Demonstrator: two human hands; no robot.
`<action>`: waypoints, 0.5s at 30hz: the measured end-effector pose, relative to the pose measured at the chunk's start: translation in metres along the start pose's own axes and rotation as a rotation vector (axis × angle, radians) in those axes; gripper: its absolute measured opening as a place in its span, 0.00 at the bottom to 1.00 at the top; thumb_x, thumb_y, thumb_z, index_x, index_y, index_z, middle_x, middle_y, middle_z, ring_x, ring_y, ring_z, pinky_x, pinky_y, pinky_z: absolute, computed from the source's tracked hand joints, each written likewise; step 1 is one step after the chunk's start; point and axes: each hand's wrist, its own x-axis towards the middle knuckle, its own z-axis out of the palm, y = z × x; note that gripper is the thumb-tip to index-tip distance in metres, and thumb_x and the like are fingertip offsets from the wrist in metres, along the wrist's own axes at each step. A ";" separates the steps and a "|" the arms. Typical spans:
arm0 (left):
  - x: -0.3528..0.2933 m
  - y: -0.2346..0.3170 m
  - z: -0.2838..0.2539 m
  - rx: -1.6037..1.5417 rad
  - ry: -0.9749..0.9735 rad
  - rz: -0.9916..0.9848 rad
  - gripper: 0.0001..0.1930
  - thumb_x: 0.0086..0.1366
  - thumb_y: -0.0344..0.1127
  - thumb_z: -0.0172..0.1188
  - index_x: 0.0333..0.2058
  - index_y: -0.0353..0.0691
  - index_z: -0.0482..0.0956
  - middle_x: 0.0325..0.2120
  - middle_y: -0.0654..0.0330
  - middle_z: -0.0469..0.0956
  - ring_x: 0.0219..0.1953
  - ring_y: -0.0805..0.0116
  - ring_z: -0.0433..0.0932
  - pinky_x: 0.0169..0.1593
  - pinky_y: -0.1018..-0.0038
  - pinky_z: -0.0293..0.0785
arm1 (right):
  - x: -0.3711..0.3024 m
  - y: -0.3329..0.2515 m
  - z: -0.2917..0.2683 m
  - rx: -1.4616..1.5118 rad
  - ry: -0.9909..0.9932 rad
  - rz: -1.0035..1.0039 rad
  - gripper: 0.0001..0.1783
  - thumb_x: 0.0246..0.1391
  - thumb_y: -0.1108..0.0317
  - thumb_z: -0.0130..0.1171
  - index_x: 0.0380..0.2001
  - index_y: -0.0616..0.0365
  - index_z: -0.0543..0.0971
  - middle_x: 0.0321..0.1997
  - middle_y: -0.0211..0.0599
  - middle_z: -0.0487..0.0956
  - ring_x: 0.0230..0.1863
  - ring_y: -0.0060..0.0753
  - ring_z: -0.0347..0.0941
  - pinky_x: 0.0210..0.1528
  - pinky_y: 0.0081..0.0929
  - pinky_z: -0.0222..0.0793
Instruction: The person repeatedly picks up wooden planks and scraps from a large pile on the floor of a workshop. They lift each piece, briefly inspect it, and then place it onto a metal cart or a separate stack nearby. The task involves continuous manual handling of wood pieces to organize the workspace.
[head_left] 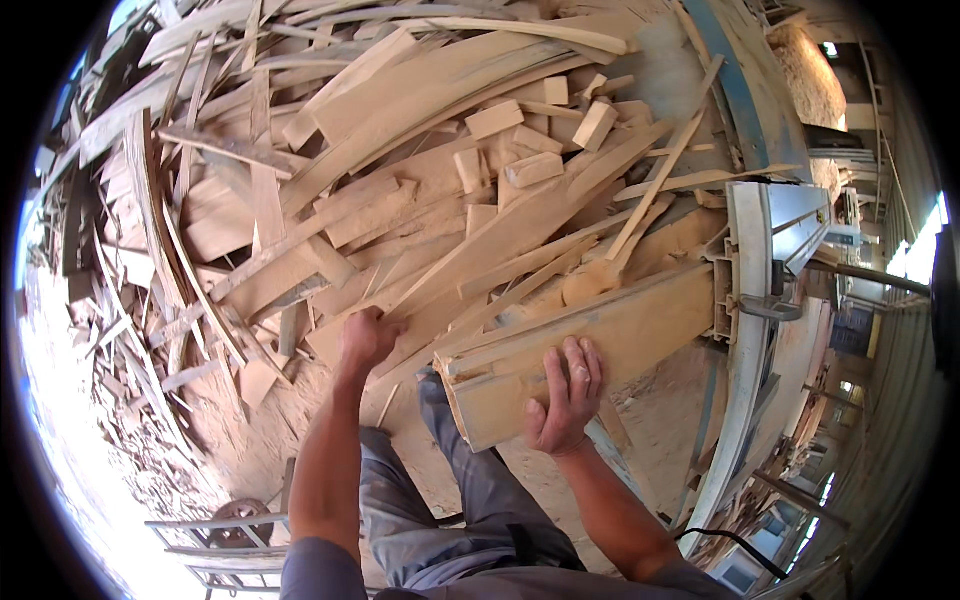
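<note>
- Left hand [370,338], toward 9 o'clock: fingers curled in at the planks [440,282]; cannot tell whether it grips one.
- Right hand [570,395], toward 4 o'clock: laid on the thick board [650,320], thumb apart from fingers.
- Thick board: extends from centre toward 3 o'clock, one end near the metal rail [748,335].
- Offcut heap [400,205]: 11 o'clock, holds strips and blocks [494,119].

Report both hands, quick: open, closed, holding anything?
Left hand: closed, fingers curled near the end of a long plank; whether it holds it cannot be told.
Right hand: open, laid against the thick yellowish timber.
</note>
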 end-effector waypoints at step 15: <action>-0.312 -0.108 -0.215 0.400 0.577 0.154 0.12 0.47 0.35 0.71 0.23 0.39 0.76 0.23 0.55 0.72 0.30 0.51 0.74 0.34 0.59 0.70 | -0.046 -0.158 -0.017 0.747 -0.245 0.177 0.28 0.56 0.69 0.55 0.60 0.64 0.68 0.63 0.58 0.66 0.66 0.58 0.61 0.67 0.57 0.53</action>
